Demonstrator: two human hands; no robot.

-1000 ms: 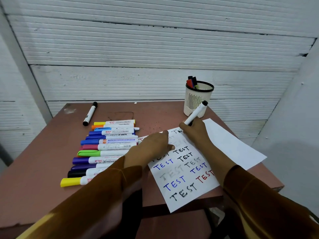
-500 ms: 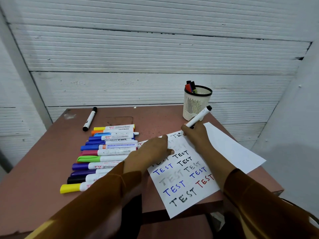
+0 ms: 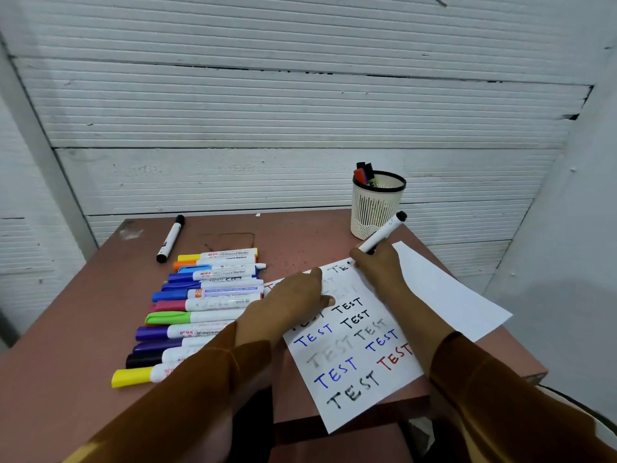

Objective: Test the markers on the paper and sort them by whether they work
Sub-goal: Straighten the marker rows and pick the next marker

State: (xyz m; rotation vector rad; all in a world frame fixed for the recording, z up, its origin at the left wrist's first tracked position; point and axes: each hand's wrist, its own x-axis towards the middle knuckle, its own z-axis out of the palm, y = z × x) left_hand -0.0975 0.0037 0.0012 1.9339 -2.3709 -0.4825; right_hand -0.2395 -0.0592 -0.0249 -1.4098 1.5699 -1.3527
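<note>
Head view: table [image 3: 83,322]; on it the paper [image 3: 434,295], pressed flat by the left hand [image 3: 293,305] with fingers extended, the right hand [image 3: 379,265] gripping a marker [image 3: 384,233] at the paper's far edge.

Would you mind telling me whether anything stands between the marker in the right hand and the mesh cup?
Nothing visible does: the marker gripped by the right hand already points toward the mesh cup, with only bare table between.
</note>
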